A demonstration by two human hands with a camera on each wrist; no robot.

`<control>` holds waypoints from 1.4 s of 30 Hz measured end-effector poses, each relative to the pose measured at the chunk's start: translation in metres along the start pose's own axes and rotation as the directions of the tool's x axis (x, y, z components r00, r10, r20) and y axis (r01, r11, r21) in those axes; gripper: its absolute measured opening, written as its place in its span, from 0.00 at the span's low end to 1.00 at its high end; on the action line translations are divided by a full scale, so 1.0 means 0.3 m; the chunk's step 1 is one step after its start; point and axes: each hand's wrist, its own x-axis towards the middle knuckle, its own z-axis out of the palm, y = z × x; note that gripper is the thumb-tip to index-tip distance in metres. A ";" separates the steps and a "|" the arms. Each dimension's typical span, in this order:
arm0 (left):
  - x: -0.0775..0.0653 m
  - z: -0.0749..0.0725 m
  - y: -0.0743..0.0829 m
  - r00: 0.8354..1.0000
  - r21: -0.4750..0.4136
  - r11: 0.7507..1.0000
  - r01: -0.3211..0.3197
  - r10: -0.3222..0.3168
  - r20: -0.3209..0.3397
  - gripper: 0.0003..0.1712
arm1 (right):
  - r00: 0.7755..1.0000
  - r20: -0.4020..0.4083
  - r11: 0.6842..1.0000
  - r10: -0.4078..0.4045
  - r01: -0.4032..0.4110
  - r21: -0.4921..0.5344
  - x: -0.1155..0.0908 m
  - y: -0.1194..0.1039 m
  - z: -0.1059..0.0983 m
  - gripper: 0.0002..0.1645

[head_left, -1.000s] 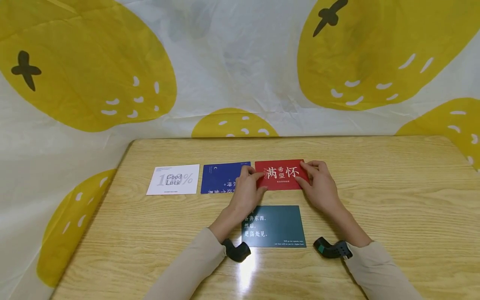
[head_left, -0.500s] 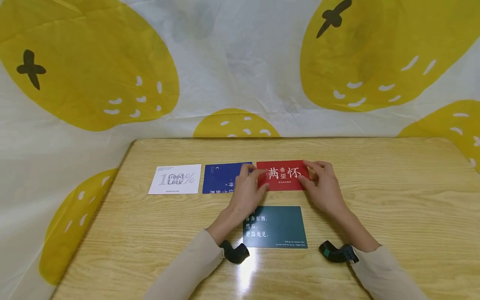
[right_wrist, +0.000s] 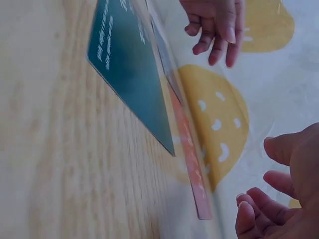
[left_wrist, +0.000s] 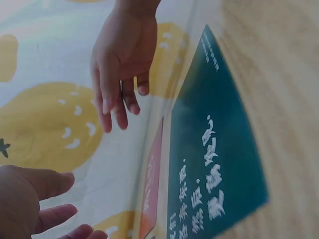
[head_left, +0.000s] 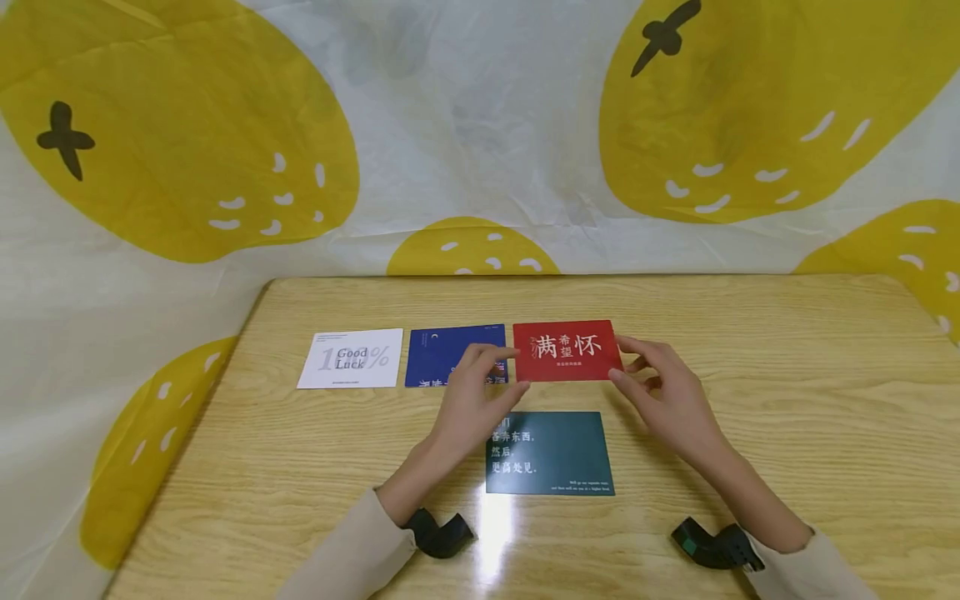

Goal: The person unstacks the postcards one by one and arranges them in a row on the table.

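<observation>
A red card (head_left: pixel 566 367) with white Chinese lettering lies flat on the wooden table. At its left edge is my left hand (head_left: pixel 472 400), thumb and fingers spread apart, overlapping part of the blue card (head_left: pixel 431 354) in the head view. My right hand (head_left: pixel 667 396) is at the red card's right edge, fingers relaxed and pinching nothing. In both wrist views the two hands hover with loosely parted fingers, apart from the red card (right_wrist: pixel 192 159). Closer to the person lies a dark green card (head_left: pixel 566 458), its upper left corner near my left wrist.
A white "Good Luck" card (head_left: pixel 360 350) lies at the left end of the row with the blue and red cards. Behind the table (head_left: pixel 787 400) hangs a white cloth (head_left: pixel 465 125) with large yellow fruit prints. Each wrist wears a black strap (head_left: pixel 442 533).
Both hands have let go of the red card and drawn back toward the person, the right one also moving rightward. The red card stays in line beside the blue one.
</observation>
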 end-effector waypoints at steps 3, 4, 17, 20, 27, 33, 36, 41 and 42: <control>-0.032 -0.021 -0.004 1.000 -0.028 1.000 0.002 -0.002 0.018 0.25 | 1.000 0.006 1.000 -0.023 0.023 0.020 -0.030 -0.008 -0.019 0.29; -0.041 -0.028 -0.005 1.000 -0.037 0.999 0.005 -0.004 0.027 0.25 | 0.999 0.011 0.999 -0.034 0.033 0.027 -0.040 -0.011 -0.025 0.29; -0.181 -0.092 -0.032 0.987 0.005 0.998 0.058 -0.058 0.147 0.36 | 0.989 0.118 0.996 -0.084 0.079 0.048 -0.152 -0.025 -0.015 0.38; -0.205 -0.095 -0.046 0.985 -0.006 0.997 0.075 -0.073 0.154 0.38 | 0.989 0.126 0.996 -0.073 0.066 0.053 -0.174 -0.015 -0.009 0.39; -0.240 -0.095 -0.083 0.978 -0.019 0.997 0.078 -0.073 0.193 0.44 | 0.981 0.179 0.995 -0.082 0.070 0.072 -0.204 -0.008 0.015 0.43; -0.245 -0.087 -0.131 0.967 0.029 0.999 -0.018 0.010 0.255 0.53 | 0.976 0.207 0.997 -0.073 0.067 0.034 -0.214 0.000 0.038 0.45; -0.242 -0.081 -0.148 0.955 0.085 0.992 -0.091 0.062 0.291 0.58 | 0.972 0.218 0.996 -0.091 0.093 0.000 -0.215 0.010 0.050 0.47; -0.242 -0.073 -0.150 0.949 0.188 0.971 -0.149 0.088 0.302 0.59 | 0.968 0.228 0.992 -0.103 0.118 -0.052 -0.213 0.017 0.065 0.49; -0.242 -0.072 -0.149 0.950 0.204 0.967 -0.153 0.087 0.300 0.59 | 0.968 0.227 0.991 -0.105 0.121 -0.058 -0.212 0.018 0.068 0.50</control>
